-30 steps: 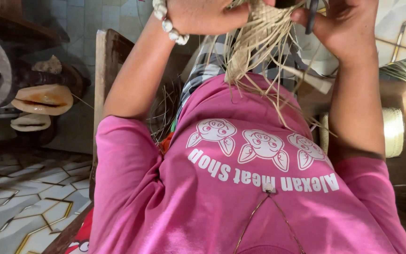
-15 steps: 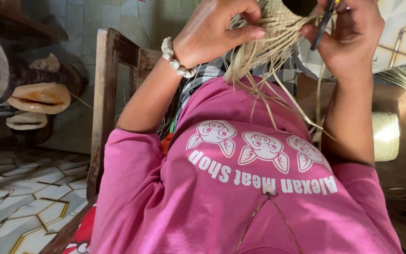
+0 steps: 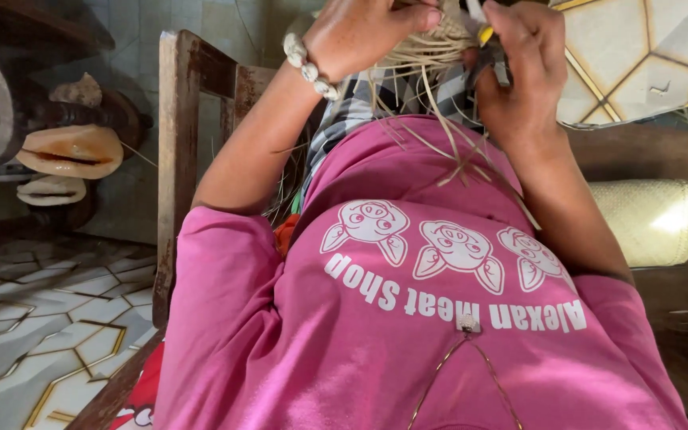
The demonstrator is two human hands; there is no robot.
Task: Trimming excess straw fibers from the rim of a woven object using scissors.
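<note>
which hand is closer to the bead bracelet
Left. The bead bracelet sits on the left wrist, just below the left hand, which pinches the straw strands. The right hand is across the bundle, apart from the bracelet.

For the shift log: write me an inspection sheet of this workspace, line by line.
Surface: no table; the work is held in the air above the lap, over a pink shirt.
Job's things: a bundle of straw fibres, loose ends hanging down onto the shirt.
Clutter: stacked woven hats at the side; a woven roll on the other side.
Grippers: left hand pinches the fibres and wears a bead bracelet; right hand grips a small tool with a yellow part against the fibres.
Cables: nothing seen.
Surroundings: a wooden chair; a patterned tile floor.
</note>
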